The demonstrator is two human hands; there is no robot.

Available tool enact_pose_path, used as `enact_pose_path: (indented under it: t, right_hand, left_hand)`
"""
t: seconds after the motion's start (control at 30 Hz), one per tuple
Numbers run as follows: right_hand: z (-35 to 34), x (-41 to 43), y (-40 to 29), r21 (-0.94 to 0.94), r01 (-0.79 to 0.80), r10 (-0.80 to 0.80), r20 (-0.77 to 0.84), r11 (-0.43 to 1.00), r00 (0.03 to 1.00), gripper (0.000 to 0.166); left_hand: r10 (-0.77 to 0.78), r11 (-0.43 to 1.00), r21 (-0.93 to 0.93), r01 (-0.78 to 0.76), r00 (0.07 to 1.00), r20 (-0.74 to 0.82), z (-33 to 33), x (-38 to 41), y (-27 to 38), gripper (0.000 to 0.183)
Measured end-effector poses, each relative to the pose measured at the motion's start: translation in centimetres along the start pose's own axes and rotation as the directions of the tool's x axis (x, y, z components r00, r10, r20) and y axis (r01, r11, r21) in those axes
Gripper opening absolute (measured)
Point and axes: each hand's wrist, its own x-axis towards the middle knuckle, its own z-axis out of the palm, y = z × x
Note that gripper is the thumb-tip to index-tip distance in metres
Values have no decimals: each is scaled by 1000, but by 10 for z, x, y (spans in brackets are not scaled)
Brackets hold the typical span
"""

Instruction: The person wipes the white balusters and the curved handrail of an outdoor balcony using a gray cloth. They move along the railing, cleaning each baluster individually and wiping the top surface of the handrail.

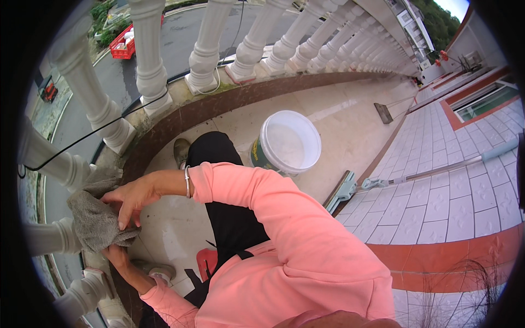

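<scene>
A wet-looking grey cloth is bunched against the foot of a white baluster on the balcony ledge. My right hand, with a silver bangle at the wrist, grips the cloth from above, thumb and fingers bent over it. From below, my left hand reaches under the cloth's lower edge; its fingers are largely covered by the fabric. Another part of the cloth drapes over the ledge between two balusters.
A white bucket with cloudy liquid stands on the tiled floor by my knee. A flat mop leans along the white tiled wall. Farther off lies a broom-like tool. A black cable crosses the balusters; a red object sits beneath me.
</scene>
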Motion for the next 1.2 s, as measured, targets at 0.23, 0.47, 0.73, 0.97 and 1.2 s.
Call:
enact_pose_path:
  t: [0.23, 0.47, 0.73, 0.97, 1.2]
  right_hand:
    - [-6, 8, -7, 60, -41, 47, -97, 997, 994, 28]
    - [-22, -2, -24, -185, 203, -260, -371, 961, 892, 28]
    - [-13, 22, 6, -898, 194, -633, -114, 396, 765, 38]
    - [-6, 5, -25, -654, 264, -644, -447, 709, 621, 39]
    - [5, 26, -14, -754, 350, -785, -337, 556, 520, 36]
  left_hand:
    - [56, 998, -24, -55, 997, 56, -5, 3, 5, 52]
    - [50, 616, -744, 260, 929, 366, 51, 2, 35, 55]
    - [-225, 896, -393, 205, 974, -4, 95, 2, 21, 35]
    - [-207, 954, -264, 143, 949, -237, 74, 8, 25, 24]
    - [-575, 818, -242, 523, 719, -390, 75, 4, -5, 50]
